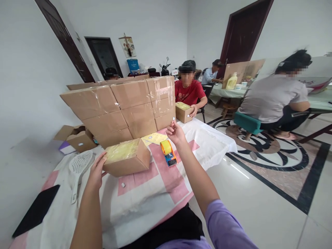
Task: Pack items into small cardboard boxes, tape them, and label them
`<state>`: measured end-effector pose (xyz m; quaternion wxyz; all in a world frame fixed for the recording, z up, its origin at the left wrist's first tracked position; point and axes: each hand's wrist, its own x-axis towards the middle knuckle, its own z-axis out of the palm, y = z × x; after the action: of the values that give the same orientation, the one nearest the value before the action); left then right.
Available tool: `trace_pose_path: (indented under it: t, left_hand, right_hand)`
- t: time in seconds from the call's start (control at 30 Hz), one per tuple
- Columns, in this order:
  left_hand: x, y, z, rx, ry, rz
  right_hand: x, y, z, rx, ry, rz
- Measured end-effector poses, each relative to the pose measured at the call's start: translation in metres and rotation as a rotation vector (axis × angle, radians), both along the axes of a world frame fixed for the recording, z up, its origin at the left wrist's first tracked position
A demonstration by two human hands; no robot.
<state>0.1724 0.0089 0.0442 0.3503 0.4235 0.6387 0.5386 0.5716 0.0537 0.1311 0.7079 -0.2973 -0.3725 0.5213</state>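
My left hand [97, 170] grips the left end of a cardboard box [127, 163] whose top is covered with yellowish, shiny tape. The box sits tilted at an angle on the cloth-covered table. Raised beyond the box's right end, my right hand [175, 133] is closed in a pinch on a small white piece [173, 119], perhaps a sticker. Below that hand lies an orange and blue tape dispenser [171, 160] with a yellow roll. Behind the box rests a yellow sheet [155, 138] bearing small white labels. A small white scrap [123, 185] lies in front of the box.
A wall of stacked cardboard boxes [135, 107] borders the table's far side. To the left are an opened carton [80, 140], a white slotted skimmer [81, 164] and a black flat panel [37, 210]. Across the table, a person in red [188, 92] holds another box [183, 114].
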Motion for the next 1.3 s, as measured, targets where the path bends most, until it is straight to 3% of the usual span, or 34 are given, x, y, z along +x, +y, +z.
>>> trace_pose_path:
  t: [0.23, 0.47, 0.63, 0.77, 1.03, 1.3]
  left_hand:
    - [0.011, -0.007, 0.008, -0.006, 0.008, -0.003]
    - [0.014, -0.011, 0.005, 0.033, 0.017, -0.036]
    - [0.018, -0.01, 0.001, 0.083, 0.014, -0.031]
    - [0.018, -0.006, 0.001, 0.095, 0.002, -0.023]
    - [0.015, 0.0, -0.003, 0.105, -0.022, -0.025]
    - [0.012, 0.0, -0.008, 0.105, -0.026, -0.034]
  right_hand:
    - [-0.007, 0.005, -0.021, -0.045, -0.381, -0.101]
    - [0.006, 0.015, -0.051, -0.178, -1.066, -0.219]
    - [0.002, 0.075, -0.05, -0.311, -1.464, -0.087]
    - [-0.013, 0.129, -0.051, -0.417, -1.725, -0.066]
    - [-0.047, 0.187, -0.078, -0.138, -1.959, 0.286]
    - [-0.087, 0.209, -0.093, -0.077, -2.031, 0.451]
